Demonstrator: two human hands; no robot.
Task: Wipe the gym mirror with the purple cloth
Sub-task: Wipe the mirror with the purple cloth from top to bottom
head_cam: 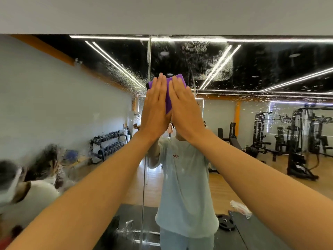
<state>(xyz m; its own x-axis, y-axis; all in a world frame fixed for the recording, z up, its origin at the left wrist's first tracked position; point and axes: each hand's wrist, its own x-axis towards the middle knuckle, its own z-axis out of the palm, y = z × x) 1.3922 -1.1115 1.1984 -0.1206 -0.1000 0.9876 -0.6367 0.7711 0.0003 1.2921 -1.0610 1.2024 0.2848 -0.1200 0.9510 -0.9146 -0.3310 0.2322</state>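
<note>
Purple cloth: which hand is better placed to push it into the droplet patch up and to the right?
Probably the right hand: it presses the purple cloth on the side nearest the droplet patch.

We see most of the purple cloth (168, 91) hidden behind both hands, our forearms cut off at the bottom edge, mirror's (270, 69) lower left reflection smeared, unreadable
</note>
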